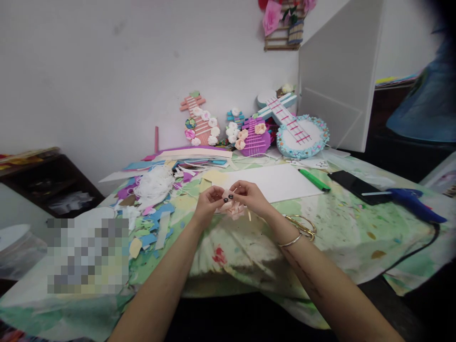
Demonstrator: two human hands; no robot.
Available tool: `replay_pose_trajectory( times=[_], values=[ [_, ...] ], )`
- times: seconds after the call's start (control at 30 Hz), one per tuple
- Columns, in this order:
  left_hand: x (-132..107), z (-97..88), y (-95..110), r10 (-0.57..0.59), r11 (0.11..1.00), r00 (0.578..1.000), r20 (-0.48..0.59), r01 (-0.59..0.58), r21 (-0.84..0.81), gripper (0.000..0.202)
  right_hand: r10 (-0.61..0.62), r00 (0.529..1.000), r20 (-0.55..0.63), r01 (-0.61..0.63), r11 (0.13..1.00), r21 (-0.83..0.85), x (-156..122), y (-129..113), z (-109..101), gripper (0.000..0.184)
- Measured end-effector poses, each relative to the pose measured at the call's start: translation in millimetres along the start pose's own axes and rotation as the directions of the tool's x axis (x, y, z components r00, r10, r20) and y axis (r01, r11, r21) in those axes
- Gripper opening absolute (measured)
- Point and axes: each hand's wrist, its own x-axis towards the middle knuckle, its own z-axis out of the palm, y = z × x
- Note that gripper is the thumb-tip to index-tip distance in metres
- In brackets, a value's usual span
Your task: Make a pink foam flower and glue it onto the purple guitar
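Both of my hands meet over the middle of the table, pinching a small pale peach paper flower (234, 209) between them. My left hand (208, 204) grips its left side, with the thumb pressed near the top edge. Thumb and fingers of my right hand (252, 198) close on the upper right part, and the two thumbs almost touch. A narrow pale strip hangs below the right fingers. Just beyond the hands lies a white sheet (274, 183). Part of the flower is hidden behind the fingers.
Scissors with gold handles (301, 225) lie beside my right wrist. Farther right are a green marker (313, 180), a black phone (359, 186) and a blue glue gun (416, 202) with its cord. White string (155, 185) and paper scraps cover the left. Decorated paper instruments (302, 135) lean against the wall.
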Motion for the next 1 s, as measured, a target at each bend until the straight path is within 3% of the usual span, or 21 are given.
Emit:
replay_pose_trajectory(
  times=[0.17,0.37,0.67,0.8,1.0],
  values=[
    [1.0,-0.4,0.0,0.009,1.0,0.999,-0.052,-0.009,-0.001,0.03,0.022,0.999,0.029,-0.021,0.999,-0.041,-0.2,2.6,-1.6,0.025],
    [0.5,-2.3,-0.9,-0.018,1.0,0.999,-0.038,0.017,-0.021,0.032,0.037,0.998,0.049,-0.034,0.997,-0.069,1.9,3.9,-4.3,0.03],
    [-3.1,5.2,6.0,-0.129,0.991,0.99,0.056,0.131,-0.017,0.034,0.065,0.992,0.109,-0.066,0.998,0.001,-2.7,-5.7,-5.2,0.036],
    [-2.0,3.6,3.2,-0.127,0.992,0.991,0.036,0.127,0.001,0.032,0.042,0.985,0.165,-0.055,0.996,0.07,-3.7,-7.5,-4.9,0.036],
    [-1.5,3.9,2.8,-0.095,0.994,0.994,0.049,0.097,-0.044,0.035,0.038,0.989,0.143,-0.054,0.992,0.11,-4.4,-8.9,-5.7,0.031]
  ],
)
